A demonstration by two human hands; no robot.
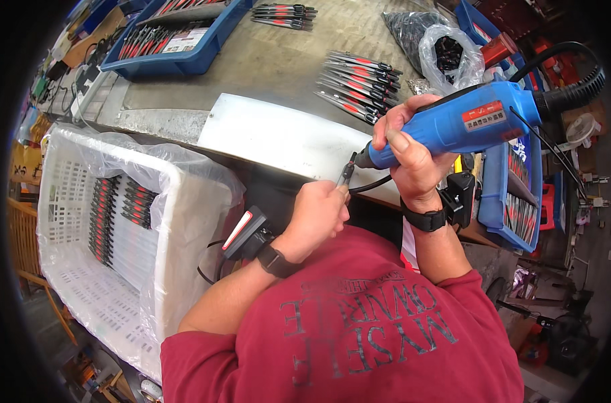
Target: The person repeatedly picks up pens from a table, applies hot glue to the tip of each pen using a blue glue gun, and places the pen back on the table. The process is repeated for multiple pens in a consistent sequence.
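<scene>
My right hand [413,151] is wrapped round a blue electric screwdriver [456,127], which lies nearly level with its nose to the left. My left hand [317,213] is closed on a slim black-and-silver tool [347,171], pinched near its lower end and held upright. The tool's dark top meets the screwdriver's tip or lies right beside it; I cannot tell which. Both are over the front edge of the bench, by a white board [272,138]. Behind them lies a row of similar slim tools [359,84] with red, black and silver parts.
To the left, a white plastic crate [164,221] lined with clear film holds rows of the same tools. Blue bins [184,64] stand at the back left and right. A bag of small black parts [446,57] sits behind the screwdriver, whose black cable [574,91] loops off right.
</scene>
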